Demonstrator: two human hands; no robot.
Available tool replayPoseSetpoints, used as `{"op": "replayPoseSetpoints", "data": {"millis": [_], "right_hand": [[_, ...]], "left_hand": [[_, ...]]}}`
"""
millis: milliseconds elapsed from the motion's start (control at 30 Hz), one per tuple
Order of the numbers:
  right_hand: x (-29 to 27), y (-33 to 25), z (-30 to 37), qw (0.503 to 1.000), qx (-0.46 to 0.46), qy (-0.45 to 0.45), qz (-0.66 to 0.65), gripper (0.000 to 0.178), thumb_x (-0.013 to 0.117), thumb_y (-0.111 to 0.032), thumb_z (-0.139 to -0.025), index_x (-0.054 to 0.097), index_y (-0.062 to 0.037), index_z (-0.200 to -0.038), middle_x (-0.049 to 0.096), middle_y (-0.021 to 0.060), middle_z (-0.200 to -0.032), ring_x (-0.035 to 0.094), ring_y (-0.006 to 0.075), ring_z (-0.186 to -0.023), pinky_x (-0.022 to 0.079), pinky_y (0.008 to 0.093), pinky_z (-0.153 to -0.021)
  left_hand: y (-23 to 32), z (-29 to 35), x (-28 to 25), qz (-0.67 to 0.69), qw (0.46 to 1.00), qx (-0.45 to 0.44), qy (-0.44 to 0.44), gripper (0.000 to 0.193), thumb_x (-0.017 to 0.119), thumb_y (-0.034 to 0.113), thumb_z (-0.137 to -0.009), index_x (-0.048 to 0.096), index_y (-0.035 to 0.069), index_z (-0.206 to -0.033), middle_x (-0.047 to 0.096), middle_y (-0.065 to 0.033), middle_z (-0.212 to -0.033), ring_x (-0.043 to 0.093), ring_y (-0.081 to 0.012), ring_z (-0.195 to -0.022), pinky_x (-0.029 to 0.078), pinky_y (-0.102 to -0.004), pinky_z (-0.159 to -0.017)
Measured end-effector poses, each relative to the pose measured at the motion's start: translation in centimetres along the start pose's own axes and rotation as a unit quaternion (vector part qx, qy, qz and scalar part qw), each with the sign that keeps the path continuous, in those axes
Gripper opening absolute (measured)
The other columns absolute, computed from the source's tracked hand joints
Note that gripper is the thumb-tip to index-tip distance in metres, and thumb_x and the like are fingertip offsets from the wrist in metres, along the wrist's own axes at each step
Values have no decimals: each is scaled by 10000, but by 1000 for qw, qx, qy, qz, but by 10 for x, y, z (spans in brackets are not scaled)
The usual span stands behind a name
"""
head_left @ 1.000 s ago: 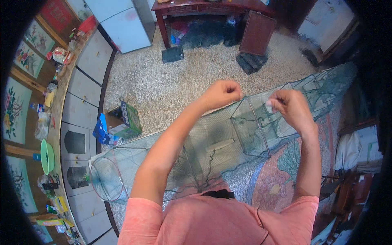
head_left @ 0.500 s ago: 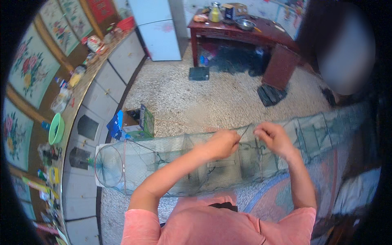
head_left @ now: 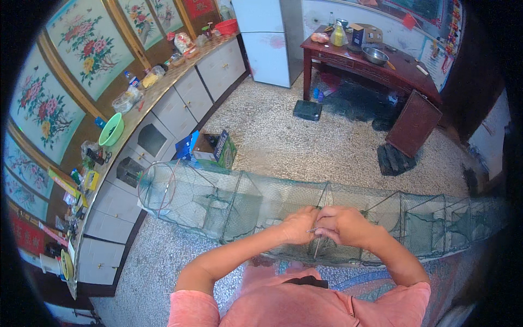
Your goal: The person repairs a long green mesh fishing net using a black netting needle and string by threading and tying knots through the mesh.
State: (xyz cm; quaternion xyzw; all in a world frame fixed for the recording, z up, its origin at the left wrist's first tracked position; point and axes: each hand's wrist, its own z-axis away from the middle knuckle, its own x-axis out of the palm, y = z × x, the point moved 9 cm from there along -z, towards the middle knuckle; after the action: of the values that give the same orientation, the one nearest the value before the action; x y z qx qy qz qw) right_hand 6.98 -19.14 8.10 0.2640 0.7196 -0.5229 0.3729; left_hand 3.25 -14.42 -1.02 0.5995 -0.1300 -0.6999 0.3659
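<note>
A long green mesh fish trap (head_left: 267, 193) with frames along its length stretches across in front of me, with a round hoop (head_left: 163, 188) at its left end. My left hand (head_left: 299, 224) and my right hand (head_left: 346, 224) meet over the middle of the trap, beside one of its cross frames. The fingers of my left hand are closed on the netting. My right hand is closed, its fingertips against the left; a thin, shiny metal piece (head_left: 311, 230) pokes out between the hands. Its full shape is hidden.
Beyond the trap's left part stands an open cardboard box (head_left: 218, 150). A cabinet counter (head_left: 158, 90) with a green basin (head_left: 111, 129) runs along the left. A red wooden table (head_left: 348, 54), a leaning brown board (head_left: 414, 122) and a fridge (head_left: 267, 49) stand farther back.
My hands, apart before, have come together lower over the trap. The view has turned, so the room appears shifted right, and the blurred shape at the right is gone from view.
</note>
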Motion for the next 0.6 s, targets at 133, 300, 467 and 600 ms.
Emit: {"op": "replayPoseSetpoints", "data": {"millis": [133, 300, 467, 600], "right_hand": [[15, -3, 2, 999, -41, 11, 31, 136, 683, -202, -756, 622, -81, -757, 575, 65, -788, 581, 269, -761, 486, 365, -644], [31, -6, 2, 992, -54, -59, 95, 196, 620, -266, -799, 616, -73, -763, 568, 83, -793, 546, 276, -764, 475, 375, -671], [44, 2, 2, 987, -81, -65, 121, 242, 578, -302, -823, 611, -78, -740, 564, 74, -748, 535, 266, -759, 471, 379, -659], [45, -2, 3, 988, -100, -62, 103, 242, 579, -296, -821, 608, -71, -736, 570, 73, -745, 540, 262, -774, 475, 380, -674]], "left_hand": [[-16, 10, 10, -15, 993, 42, 111, 485, 642, 222, -778, 461, 29, -1185, 485, -225, -1229, 494, -407, -1097, 437, -460, -865], [-28, -2, -12, -24, 987, -64, 147, 358, 602, 173, -785, 539, 29, -1106, 606, -220, -1003, 579, -418, -915, 474, -471, -760], [-42, -11, -48, 215, 922, 9, 321, 130, 545, 103, -835, 620, 26, -909, 601, -78, -671, 573, -240, -611, 450, -342, -554], [-32, -23, -28, 545, 811, -68, 202, 136, 510, 63, -880, 634, 31, -924, 494, 51, -630, 407, -33, -552, 333, -200, -491]]}}
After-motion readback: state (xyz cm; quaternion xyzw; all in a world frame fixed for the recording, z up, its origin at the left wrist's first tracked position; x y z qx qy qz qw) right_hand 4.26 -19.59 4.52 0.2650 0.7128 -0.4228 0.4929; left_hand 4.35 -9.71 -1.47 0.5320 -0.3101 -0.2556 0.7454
